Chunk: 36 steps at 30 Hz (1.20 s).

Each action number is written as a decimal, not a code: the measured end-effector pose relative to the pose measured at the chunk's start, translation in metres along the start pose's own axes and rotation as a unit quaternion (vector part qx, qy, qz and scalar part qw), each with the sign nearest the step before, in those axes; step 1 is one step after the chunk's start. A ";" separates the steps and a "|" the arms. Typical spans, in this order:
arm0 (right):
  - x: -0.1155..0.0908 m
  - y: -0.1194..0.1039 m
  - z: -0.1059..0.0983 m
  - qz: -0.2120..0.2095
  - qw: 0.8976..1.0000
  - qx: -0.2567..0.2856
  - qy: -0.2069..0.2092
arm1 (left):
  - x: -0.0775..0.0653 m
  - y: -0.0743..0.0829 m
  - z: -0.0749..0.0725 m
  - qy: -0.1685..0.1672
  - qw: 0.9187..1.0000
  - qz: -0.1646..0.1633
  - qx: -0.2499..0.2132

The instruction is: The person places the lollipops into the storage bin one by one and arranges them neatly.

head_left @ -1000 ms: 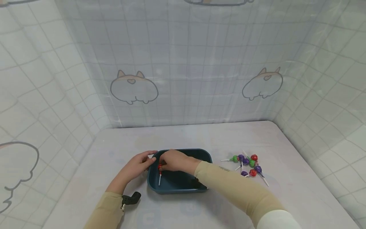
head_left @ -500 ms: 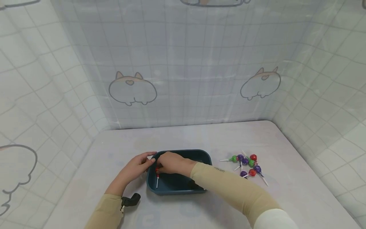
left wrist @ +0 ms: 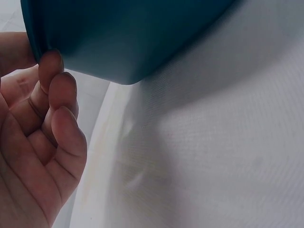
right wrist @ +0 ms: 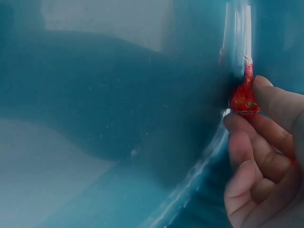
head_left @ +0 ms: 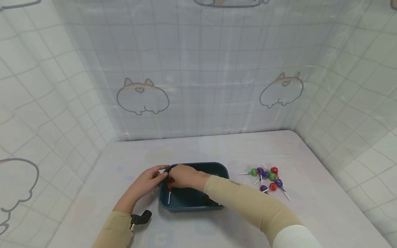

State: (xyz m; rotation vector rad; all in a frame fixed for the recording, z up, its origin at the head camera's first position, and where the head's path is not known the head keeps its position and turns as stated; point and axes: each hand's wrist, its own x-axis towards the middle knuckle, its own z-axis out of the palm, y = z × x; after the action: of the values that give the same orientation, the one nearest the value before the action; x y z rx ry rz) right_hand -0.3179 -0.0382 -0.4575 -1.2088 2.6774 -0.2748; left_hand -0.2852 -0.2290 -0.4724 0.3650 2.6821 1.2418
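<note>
A dark teal plastic box [head_left: 195,209] stands on the table. My left hand [head_left: 148,179] holds it by its left rim; in the left wrist view the fingers [left wrist: 65,90] curl at the box's edge, under its lip. Inside, at the left end, my right hand [head_left: 185,176] pinches a red-wrapped lollipop [right wrist: 244,97] by its head between thumb and fingers. The lollipop's white stick [head_left: 169,198] points toward the front of the box, along its left wall. Part of the candy's head is hidden by the fingers in the head view.
Several lollipops lie in a loose cluster on the table to the right, among them a green one [head_left: 253,171], a red one [head_left: 273,186] and a purple one [head_left: 278,182]. A patterned sheet [head_left: 214,89] rises behind the white table [head_left: 242,148].
My right hand has moved slightly left with the red lollipop, closer to the box's left wall. The left hand keeps its place on the rim.
</note>
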 end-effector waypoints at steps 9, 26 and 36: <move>-0.001 0.003 -0.002 -0.006 1.000 0.002 -0.011 | 0.000 -0.002 0.002 0.004 1.000 0.003 -0.003; -0.017 0.009 -0.022 0.013 0.999 0.044 -0.002 | 0.001 -0.003 0.002 0.004 1.000 0.015 -0.008; -0.033 0.019 -0.041 0.010 0.998 0.061 0.019 | 0.000 -0.004 0.002 0.004 1.000 0.003 -0.003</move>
State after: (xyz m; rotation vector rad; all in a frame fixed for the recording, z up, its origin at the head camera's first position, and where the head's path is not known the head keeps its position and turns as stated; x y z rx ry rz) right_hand -0.3203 0.0026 -0.4191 -1.1523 2.6589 -0.4548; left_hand -0.2858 -0.2300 -0.4765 0.3690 2.6861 1.2563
